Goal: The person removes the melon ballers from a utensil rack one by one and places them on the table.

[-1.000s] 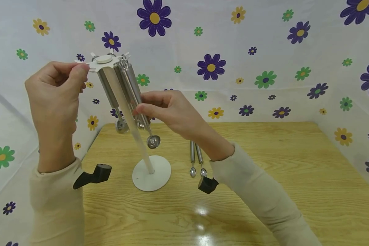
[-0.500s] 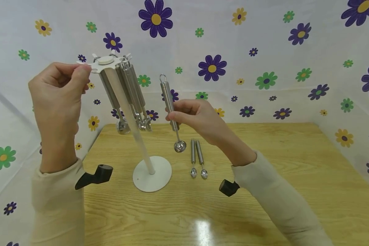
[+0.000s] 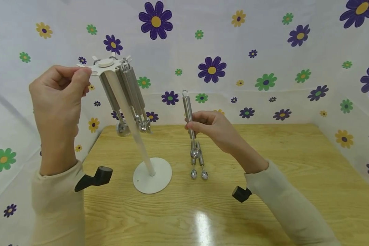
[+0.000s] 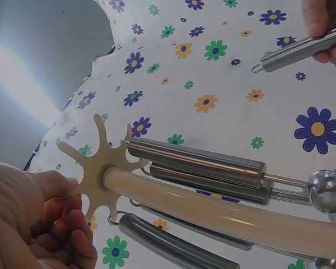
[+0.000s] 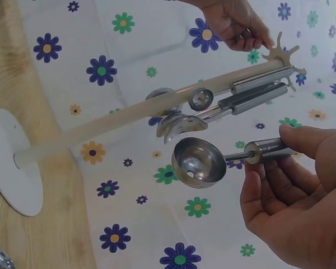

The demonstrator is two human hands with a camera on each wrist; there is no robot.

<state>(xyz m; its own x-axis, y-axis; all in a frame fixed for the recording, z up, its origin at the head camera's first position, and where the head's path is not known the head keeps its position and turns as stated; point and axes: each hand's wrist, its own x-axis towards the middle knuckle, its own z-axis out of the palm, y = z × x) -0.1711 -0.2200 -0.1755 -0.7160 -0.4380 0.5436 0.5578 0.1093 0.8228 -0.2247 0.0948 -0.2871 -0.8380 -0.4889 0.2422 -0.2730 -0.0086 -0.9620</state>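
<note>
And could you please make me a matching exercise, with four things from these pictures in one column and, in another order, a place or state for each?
Things:
1. left hand
2. right hand
3. stand base
4. pair of small-headed utensils

Places and states:
A. lying next to each other on the wooden table
B. pinching the edge of the star-shaped top
C. a white disc at the foot of the pole
D. holding a metal scoop by its handle

Right pairs: 1-B, 2-D, 3-C, 4-A
</note>
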